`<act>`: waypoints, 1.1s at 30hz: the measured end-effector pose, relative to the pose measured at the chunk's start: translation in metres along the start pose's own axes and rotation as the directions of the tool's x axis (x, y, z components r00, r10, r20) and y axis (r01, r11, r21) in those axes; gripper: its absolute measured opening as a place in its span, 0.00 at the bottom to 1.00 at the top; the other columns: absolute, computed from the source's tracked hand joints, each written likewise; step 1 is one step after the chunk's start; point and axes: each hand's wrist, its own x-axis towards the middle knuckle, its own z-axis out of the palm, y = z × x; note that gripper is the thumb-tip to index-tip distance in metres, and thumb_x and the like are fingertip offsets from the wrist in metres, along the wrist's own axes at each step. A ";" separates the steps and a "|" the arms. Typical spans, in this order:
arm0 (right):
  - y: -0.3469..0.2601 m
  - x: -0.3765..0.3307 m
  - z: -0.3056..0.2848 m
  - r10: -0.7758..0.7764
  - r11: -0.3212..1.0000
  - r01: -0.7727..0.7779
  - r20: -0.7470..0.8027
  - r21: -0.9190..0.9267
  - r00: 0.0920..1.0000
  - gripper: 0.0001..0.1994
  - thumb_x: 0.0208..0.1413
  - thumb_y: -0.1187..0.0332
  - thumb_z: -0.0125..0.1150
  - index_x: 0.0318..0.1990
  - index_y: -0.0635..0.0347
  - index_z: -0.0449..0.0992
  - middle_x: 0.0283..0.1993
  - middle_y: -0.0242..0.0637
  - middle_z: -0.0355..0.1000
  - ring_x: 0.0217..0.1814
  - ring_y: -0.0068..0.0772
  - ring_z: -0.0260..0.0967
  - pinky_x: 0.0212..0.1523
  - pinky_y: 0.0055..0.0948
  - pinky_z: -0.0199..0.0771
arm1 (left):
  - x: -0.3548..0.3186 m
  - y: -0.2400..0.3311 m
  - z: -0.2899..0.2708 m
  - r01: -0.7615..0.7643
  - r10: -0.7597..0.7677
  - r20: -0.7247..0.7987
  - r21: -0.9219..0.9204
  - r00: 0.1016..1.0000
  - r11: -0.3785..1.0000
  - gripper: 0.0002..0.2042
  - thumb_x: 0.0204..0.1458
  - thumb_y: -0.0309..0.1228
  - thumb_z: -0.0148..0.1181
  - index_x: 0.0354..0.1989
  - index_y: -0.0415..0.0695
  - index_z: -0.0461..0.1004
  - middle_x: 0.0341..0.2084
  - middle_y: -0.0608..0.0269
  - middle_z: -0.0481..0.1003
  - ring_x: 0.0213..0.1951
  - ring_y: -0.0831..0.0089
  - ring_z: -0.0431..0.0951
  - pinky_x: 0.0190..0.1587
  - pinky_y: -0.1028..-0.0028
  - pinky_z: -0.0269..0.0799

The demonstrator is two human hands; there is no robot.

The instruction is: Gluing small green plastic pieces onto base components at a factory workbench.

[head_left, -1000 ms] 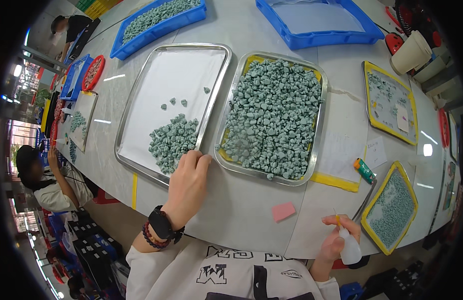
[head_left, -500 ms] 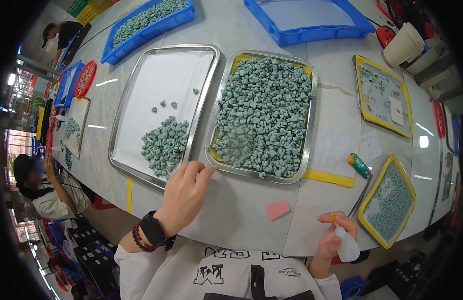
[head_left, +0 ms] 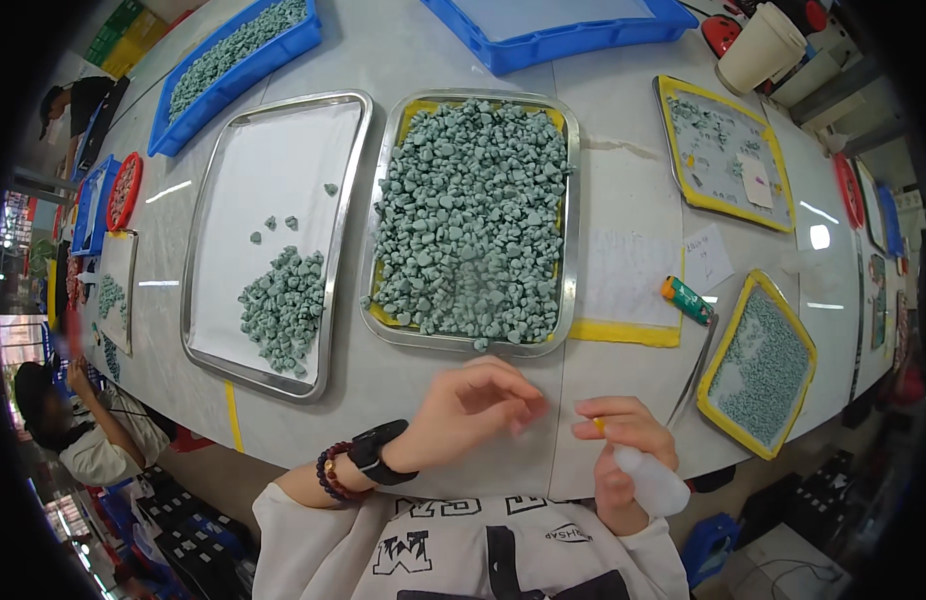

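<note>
The white bottle (head_left: 655,486) is gripped in the right hand (head_left: 628,437) near the bench (head_left: 513,463) edge; the left hand (head_left: 468,412) is held beside it, fingers curled — whether anything is pinched cannot be told; green stones (head_left: 473,220) are heaped in a metal tray (head_left: 572,200) beyond the hands — more are piled in the white-lined tray (head_left: 268,175) to its left.

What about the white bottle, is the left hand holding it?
No, the bottle sits in the right hand, with the left hand apart from it.

Stones (head_left: 473,220) in centre tray (head_left: 572,200), second tray (head_left: 273,160) to its left, bin (head_left: 246,88) behind that, bottle (head_left: 653,484) in right-hand fingers (head_left: 628,432)
</note>
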 end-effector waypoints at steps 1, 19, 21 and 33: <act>0.005 -0.005 -0.006 0.022 0.999 -0.025 -0.099 -0.023 0.995 0.27 0.55 0.43 0.50 0.43 0.62 0.66 0.27 0.40 0.70 0.33 0.44 0.70 0.32 0.31 0.69 | 0.001 0.000 -0.001 -0.094 0.099 -0.030 0.154 0.995 0.984 0.10 0.49 0.18 0.56 0.40 0.36 0.74 0.39 0.59 0.70 0.41 0.72 0.74 0.41 0.74 0.73; -0.002 -0.027 -0.083 -0.142 0.982 0.019 -0.656 -0.190 0.741 0.27 0.57 0.41 0.40 0.43 0.61 0.64 0.24 0.37 0.66 0.26 0.38 0.64 0.30 0.32 0.65 | 0.027 0.014 0.056 -0.505 0.282 0.434 0.817 0.856 0.277 0.21 0.42 0.25 0.63 0.47 0.40 0.68 0.41 0.57 0.68 0.35 0.63 0.73 0.38 0.68 0.72; -0.007 -0.029 -0.084 -0.178 0.976 0.054 -0.638 -0.209 0.749 0.27 0.58 0.41 0.40 0.42 0.61 0.64 0.24 0.37 0.66 0.26 0.37 0.64 0.30 0.32 0.65 | 0.046 -0.011 0.087 -0.613 0.206 0.580 0.767 0.788 0.187 0.15 0.44 0.29 0.61 0.41 0.39 0.70 0.37 0.59 0.68 0.35 0.64 0.71 0.37 0.69 0.70; -0.016 -0.028 -0.058 -0.187 0.978 0.107 -0.512 -0.181 0.838 0.26 0.57 0.42 0.42 0.41 0.61 0.65 0.24 0.36 0.63 0.26 0.33 0.58 0.27 0.28 0.60 | 0.064 -0.050 0.120 -0.600 0.135 0.589 0.798 0.797 0.061 0.10 0.39 0.26 0.56 0.32 0.38 0.70 0.32 0.59 0.66 0.37 0.65 0.71 0.37 0.73 0.69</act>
